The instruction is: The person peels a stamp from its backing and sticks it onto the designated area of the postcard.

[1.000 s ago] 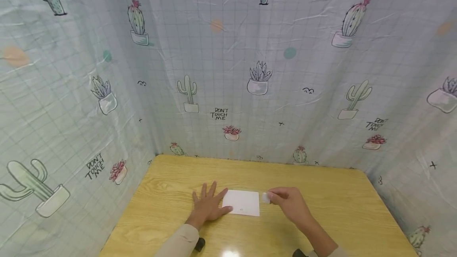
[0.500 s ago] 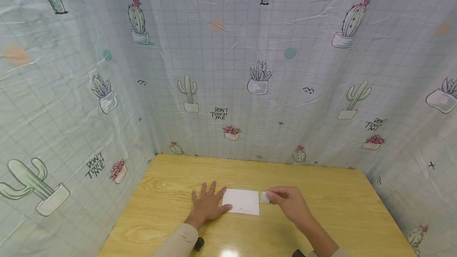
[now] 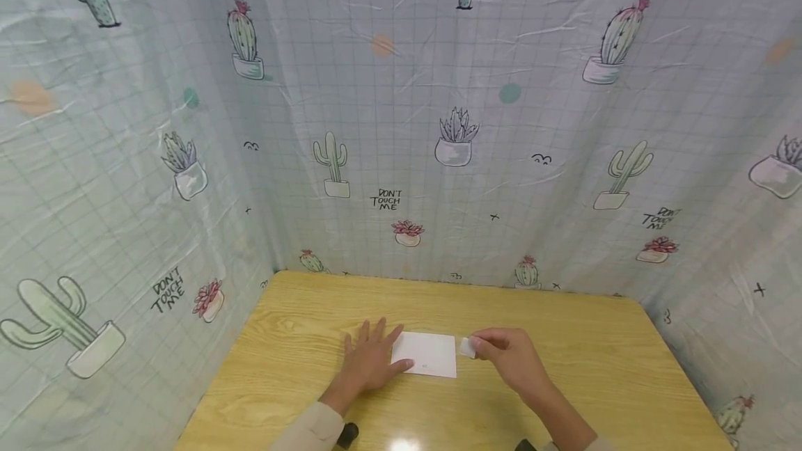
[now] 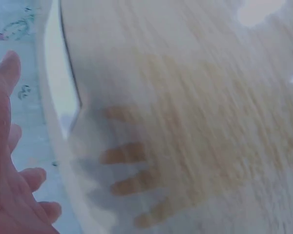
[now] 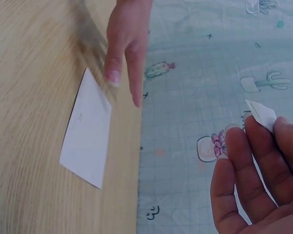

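Observation:
A white rectangular card or sheet point(image 3: 425, 353) lies flat on the table, with a small grey mark near its front edge. At its left end is my left hand point(image 3: 370, 362), fingers straight and spread. In the right wrist view that left hand point(image 5: 128, 44) appears held just above the table, its thumb and forefinger pointing down by the sheet. Off the sheet's right end, my right hand point(image 3: 510, 355) pinches a small white piece point(image 3: 467, 347) between thumb and forefinger. Seen from the right wrist, this white piece point(image 5: 262, 114) looks thin and folded, like paper.
The yellow wood-grain table point(image 3: 583, 339) reflects a bright light near its front edge. A grey curtain point(image 3: 376, 103) printed with cacti and lettering hangs behind and along both sides. Dark wrist-camera parts point(image 3: 347, 435) show below the left sleeve.
My left hand has shifted slightly right and seems to have lifted, its thumb now further over the sheet. The right hand keeps its pinch on the white piece, nearly still.

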A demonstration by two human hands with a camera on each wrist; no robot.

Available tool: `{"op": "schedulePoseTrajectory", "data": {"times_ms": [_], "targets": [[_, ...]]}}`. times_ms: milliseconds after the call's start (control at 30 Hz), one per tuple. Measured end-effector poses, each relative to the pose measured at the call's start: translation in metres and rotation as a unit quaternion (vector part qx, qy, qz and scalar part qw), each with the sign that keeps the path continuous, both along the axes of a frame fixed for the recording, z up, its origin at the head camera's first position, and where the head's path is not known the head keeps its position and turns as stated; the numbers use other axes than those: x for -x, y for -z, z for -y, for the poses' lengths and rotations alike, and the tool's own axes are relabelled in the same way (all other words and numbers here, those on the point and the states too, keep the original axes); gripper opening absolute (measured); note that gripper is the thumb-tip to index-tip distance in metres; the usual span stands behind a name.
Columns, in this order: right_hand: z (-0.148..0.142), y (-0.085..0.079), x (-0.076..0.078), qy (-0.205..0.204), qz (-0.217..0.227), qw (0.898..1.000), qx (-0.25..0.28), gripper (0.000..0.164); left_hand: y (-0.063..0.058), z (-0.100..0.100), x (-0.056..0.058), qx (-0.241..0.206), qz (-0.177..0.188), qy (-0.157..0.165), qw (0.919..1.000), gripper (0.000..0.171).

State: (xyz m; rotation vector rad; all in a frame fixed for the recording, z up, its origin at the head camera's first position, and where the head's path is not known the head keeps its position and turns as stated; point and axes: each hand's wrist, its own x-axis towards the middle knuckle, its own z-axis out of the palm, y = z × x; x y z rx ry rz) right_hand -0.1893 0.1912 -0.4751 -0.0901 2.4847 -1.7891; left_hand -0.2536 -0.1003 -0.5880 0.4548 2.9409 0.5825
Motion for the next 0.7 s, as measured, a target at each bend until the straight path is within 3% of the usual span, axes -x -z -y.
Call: {"op": "schedulePoseTrajectory", "data": {"times_ms": [333, 533, 700], "targets": [[0.002, 0.0, 0.001, 0.012, 0.002, 1.0, -0.005, 0.02, -0.023, -0.005, -0.015, -0.074, 0.0, 0.032, 0.9967, 0.084], [0.003, -0.001, 0.002, 0.013, -0.002, 1.0, -0.005, 0.02, -0.045, -0.012, -0.023, -0.161, 0.042, 0.049, 0.9848, 0.081], [0.004, -0.001, 0.003, 0.008, -0.006, 1.0, 0.0, 0.021, -0.062, -0.018, -0.027, -0.201, 0.064, 0.059, 0.9757, 0.076]]}}
